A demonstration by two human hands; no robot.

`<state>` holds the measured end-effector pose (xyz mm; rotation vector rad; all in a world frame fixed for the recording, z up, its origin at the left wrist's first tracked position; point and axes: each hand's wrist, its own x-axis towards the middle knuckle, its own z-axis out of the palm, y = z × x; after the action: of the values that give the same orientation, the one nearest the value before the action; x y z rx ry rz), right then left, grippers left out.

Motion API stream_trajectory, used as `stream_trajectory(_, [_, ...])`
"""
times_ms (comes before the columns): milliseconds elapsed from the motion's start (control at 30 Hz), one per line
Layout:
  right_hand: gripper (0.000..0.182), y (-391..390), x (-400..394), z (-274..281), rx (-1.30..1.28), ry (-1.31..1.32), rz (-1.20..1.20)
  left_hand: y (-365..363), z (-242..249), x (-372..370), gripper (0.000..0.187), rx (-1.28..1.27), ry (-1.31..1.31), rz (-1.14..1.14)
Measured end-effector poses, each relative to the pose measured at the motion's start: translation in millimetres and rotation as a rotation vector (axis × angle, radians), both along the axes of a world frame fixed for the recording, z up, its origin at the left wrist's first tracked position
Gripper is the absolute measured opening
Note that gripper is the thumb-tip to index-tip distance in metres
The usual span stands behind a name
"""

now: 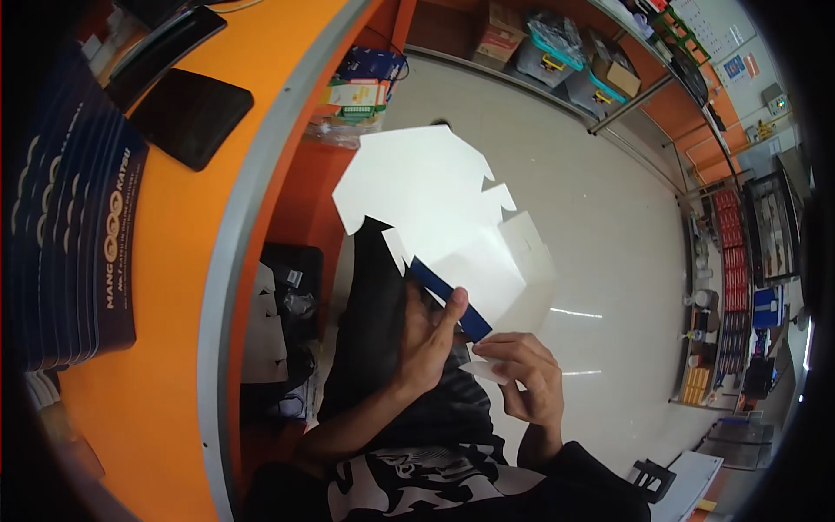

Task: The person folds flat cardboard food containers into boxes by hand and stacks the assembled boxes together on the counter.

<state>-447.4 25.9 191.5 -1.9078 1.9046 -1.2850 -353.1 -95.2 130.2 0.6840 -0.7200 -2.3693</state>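
Note:
A large white die-cut cardboard sheet (426, 183) with slots and tabs lies tilted over my lap, partly folded at its near end. A dark blue strip (474, 324) of the card shows along its near edge. My left hand (428, 339) grips that strip, the thumb on the blue face and the fingers behind it. My right hand (526, 370) pinches a small white flap (484, 372) at the near right corner, fingers curled.
On the orange table (165, 261) at left stand stacked dark blue printed boxes (78, 235) and a black tablet-like object (191, 117). Metal shelves with bins (548, 56) stand beyond. A black bag (296, 278) sits under the table.

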Motion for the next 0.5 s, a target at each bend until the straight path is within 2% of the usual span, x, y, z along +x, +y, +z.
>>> stream_trajectory(67, [0.031,2.1,3.1,3.1,0.007,0.016,0.020,-0.7,1.2,3.4,0.062,-0.023,0.001,0.012])
stream_trajectory(133, [0.026,5.5,4.6,8.8,0.098,0.161,0.101,-1.6,5.4,6.7,0.057,-0.009,-0.059,-0.066])
stream_trajectory(167, [0.021,8.1,6.4,11.2,0.124,0.154,0.085,-0.5,5.0,5.6,0.057,-0.009,-0.058,-0.069])
stream_trajectory(300, [0.023,7.9,2.4,14.1,0.123,0.142,0.140,4.4,9.8,3.3,0.056,-0.101,-0.063,-0.036])
stream_trajectory(367, [0.025,9.0,9.3,6.8,0.085,0.074,-0.096,6.4,8.6,1.9,0.055,-0.169,-0.055,-0.015])
stream_trajectory(400, [0.025,4.5,11.5,6.8,0.073,0.081,-0.094,8.9,6.4,0.4,0.057,-0.287,-0.058,0.001])
stream_trajectory(433, [0.025,-0.5,14.3,7.0,0.026,0.035,-0.236,9.6,5.2,-1.4,0.059,-0.402,-0.062,0.017])
stream_trajectory(467, [0.026,-3.5,16.8,7.1,-0.014,-0.015,-0.378,10.6,1.9,-1.5,0.059,-0.403,-0.059,0.018])
stream_trajectory(500, [0.023,-7.2,16.7,8.9,-0.020,-0.019,-0.382,12.6,-1.4,0.8,0.063,-0.285,0.037,-0.028])
